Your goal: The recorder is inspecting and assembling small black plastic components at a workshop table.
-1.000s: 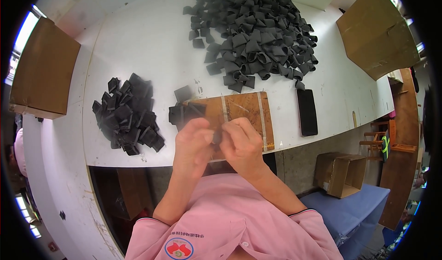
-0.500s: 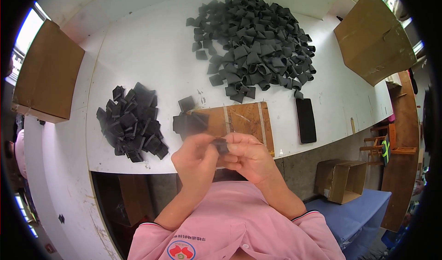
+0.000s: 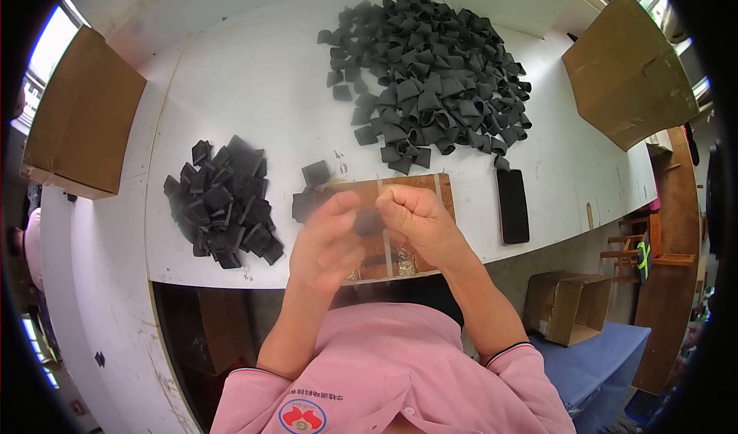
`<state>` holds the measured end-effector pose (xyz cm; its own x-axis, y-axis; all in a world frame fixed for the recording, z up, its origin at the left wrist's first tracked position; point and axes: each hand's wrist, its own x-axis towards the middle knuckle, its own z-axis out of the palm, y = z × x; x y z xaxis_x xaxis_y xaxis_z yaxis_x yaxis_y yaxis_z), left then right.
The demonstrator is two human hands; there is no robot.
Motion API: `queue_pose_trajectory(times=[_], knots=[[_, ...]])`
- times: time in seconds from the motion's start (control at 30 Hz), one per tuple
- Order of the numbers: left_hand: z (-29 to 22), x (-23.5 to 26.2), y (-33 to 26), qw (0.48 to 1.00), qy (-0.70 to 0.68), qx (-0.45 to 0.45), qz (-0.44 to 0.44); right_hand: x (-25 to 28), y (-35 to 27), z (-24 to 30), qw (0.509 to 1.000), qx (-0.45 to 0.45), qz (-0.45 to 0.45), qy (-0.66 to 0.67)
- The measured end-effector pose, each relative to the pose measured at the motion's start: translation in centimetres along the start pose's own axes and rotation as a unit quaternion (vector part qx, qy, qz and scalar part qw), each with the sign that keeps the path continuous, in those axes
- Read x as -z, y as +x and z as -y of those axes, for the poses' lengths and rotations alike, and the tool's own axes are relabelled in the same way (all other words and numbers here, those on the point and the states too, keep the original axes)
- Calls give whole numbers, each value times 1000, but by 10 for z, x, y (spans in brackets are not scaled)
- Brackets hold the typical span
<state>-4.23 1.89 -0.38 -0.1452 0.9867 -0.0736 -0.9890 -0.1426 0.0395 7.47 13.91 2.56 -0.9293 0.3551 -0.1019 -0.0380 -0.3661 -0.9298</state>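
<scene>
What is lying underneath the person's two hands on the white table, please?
A brown wooden board with pale strips across it lies under the left hand and right hand, which hold a small black piece between them. The hands cover the board's middle, so anything there is hidden.

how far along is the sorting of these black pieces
Early, it seems. A small pile of black pieces lies at the left of the white table, likely the finished ones. The left hand and right hand hold one black piece between them above a wooden board. The far larger heap remains.
</scene>
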Motion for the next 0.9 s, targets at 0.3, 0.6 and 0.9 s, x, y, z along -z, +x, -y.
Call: queue_pose_trajectory(times=[0.3, 0.6, 0.9], knots=[[15, -29, 0, 883, 419, -182, -106, 3, 6, -4, 963, 147, -94, -205], [18, -41, 6, 623, 693, -362, -1, -20, -21, 10, 854, 295, -184, -388], [15, -31, -3, 883, 348, -311, -45, -25, -11, 16, 757, 371, -194, -502]])
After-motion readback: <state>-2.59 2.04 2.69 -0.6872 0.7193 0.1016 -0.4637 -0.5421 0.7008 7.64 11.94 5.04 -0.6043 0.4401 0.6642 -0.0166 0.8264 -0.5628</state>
